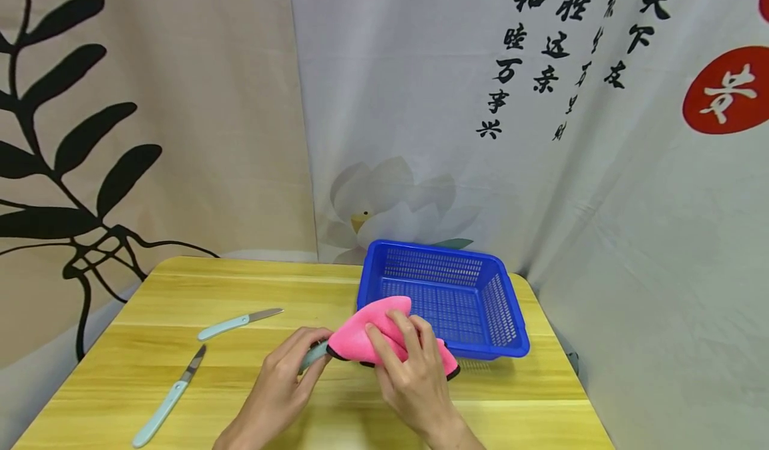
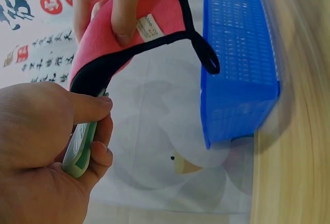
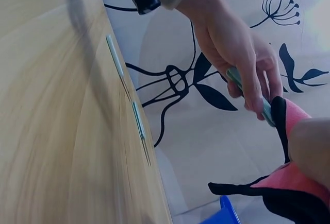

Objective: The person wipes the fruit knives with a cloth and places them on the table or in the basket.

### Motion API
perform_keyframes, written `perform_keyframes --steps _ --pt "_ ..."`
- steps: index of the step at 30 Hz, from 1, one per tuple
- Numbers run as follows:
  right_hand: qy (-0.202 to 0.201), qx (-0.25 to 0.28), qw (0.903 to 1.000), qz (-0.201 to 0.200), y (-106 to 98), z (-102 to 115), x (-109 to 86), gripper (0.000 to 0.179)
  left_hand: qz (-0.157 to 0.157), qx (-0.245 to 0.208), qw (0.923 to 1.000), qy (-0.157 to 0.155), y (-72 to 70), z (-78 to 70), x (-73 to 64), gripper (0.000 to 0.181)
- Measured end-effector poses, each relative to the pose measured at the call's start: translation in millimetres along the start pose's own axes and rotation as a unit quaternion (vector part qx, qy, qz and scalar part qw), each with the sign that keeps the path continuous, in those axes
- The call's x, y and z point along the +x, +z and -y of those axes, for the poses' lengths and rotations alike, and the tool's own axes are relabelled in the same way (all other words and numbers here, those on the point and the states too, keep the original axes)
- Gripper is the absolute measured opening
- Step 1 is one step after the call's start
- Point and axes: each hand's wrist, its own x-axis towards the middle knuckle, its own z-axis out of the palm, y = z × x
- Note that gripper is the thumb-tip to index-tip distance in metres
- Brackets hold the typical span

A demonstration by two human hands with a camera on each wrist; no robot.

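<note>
My left hand (image 1: 273,386) grips the pale green handle (image 1: 314,355) of a knife, matching the knives on the table. Its blade is out of sight in a pink cloth (image 1: 358,335) with black edging. My right hand (image 1: 414,376) holds the folded cloth, fingers bent over its top. In the left wrist view, a white label (image 2: 149,27) and a black hanging loop (image 2: 206,54) show on the cloth. Both hands are above the table, in front of the basket. The right wrist view shows the handle (image 3: 267,112) meeting the cloth's black edge.
Two knives with pale green handles lie on the left of the wooden table (image 1: 480,410): one farther back (image 1: 225,326), one nearer (image 1: 162,413). A blue plastic basket (image 1: 510,310) stands at the back right. Printed curtains (image 1: 396,103) hang behind the table.
</note>
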Motion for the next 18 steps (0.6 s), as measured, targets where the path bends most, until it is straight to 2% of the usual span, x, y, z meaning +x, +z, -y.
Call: perform_keyframes --steps 12,18 --pt "0.034 0.006 0.9993 0.016 -9 -30 -11.2 0.038 0.035 0.009 0.9990 -0.026 -13.5 5.1 -10.4 0.037" --pt "0.074 0.012 0.9963 0.040 -15 -41 -14.5 0.041 0.013 0.031 0.9987 -0.038 -21.4 10.8 -16.6 0.042"
